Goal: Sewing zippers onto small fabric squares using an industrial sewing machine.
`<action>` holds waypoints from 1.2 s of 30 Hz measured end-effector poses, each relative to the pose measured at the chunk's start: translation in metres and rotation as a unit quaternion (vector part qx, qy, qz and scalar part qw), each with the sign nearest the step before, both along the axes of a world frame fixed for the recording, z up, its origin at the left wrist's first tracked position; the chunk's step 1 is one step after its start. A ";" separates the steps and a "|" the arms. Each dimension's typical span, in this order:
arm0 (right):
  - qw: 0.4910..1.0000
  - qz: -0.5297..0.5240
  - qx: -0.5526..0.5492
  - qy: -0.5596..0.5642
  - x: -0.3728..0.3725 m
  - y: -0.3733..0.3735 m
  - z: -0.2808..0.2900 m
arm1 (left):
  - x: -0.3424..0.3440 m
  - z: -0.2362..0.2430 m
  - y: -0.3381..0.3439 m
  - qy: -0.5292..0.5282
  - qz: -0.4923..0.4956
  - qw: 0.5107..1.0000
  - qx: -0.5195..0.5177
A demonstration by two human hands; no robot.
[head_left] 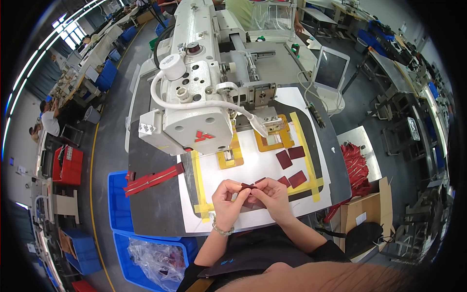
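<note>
My left hand (227,200) and my right hand (273,198) meet over the near part of the white work sheet (194,217). Thumbs and fingertips of both are pinched together on a small dark red fabric piece (248,186), which the fingers partly cover. More dark red lies under and behind the hands. To their right, flat rectangular dark red patches (284,159) rest on the sheet, one of them (297,179) close to my right hand. Yellow tape (311,185) frames the sheet. A red zipper (154,180) lies left of my hands on the dark tabletop.
A large white sewing machine (197,129) stands just beyond my hands, with yellow-edged clamp frames (229,155) beneath its head. A screen (332,68) is at the right. Blue bins (118,199) sit left; a cardboard box (365,211) and piled red zippers (355,165) are right.
</note>
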State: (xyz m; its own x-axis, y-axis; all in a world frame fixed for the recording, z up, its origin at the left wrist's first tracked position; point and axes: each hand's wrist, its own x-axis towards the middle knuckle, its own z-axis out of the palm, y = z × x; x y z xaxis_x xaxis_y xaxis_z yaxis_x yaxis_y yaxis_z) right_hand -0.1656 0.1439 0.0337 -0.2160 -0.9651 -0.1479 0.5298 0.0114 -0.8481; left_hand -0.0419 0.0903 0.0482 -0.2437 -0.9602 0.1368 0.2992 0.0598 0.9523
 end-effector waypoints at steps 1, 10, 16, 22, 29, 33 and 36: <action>1.000 -0.001 -0.010 0.018 0.000 0.000 0.000 | -0.002 0.005 0.000 0.013 0.012 1.000 0.017; 0.999 0.004 -0.027 0.033 0.000 0.000 0.004 | 0.019 -0.002 -0.012 -0.228 -0.146 0.959 -0.088; 0.999 -0.006 -0.018 0.033 0.002 0.000 0.005 | 0.014 -0.002 -0.007 -0.219 -0.106 0.967 -0.080; 1.000 0.000 -0.001 0.027 0.001 0.000 0.004 | 0.013 -0.002 -0.005 -0.223 -0.087 0.967 -0.086; 1.000 -0.001 0.003 0.021 0.000 0.000 0.004 | 0.011 -0.005 -0.004 -0.222 -0.080 0.968 -0.086; 1.000 -0.001 0.002 0.013 0.001 0.000 0.003 | 0.011 -0.002 -0.005 -0.234 -0.076 0.964 -0.096; 1.000 -0.005 0.001 0.017 -0.001 -0.001 0.003 | 0.009 -0.006 -0.006 -0.230 -0.077 0.966 -0.094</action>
State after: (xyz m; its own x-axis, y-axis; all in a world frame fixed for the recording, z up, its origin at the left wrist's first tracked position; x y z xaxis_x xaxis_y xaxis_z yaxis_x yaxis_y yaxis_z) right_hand -0.1661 0.1433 0.0365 -0.2299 -0.9628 -0.1418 0.5012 0.0077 -0.8653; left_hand -0.0325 0.0847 0.0425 -0.4588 -0.8762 0.1478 -0.1337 0.2325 0.9634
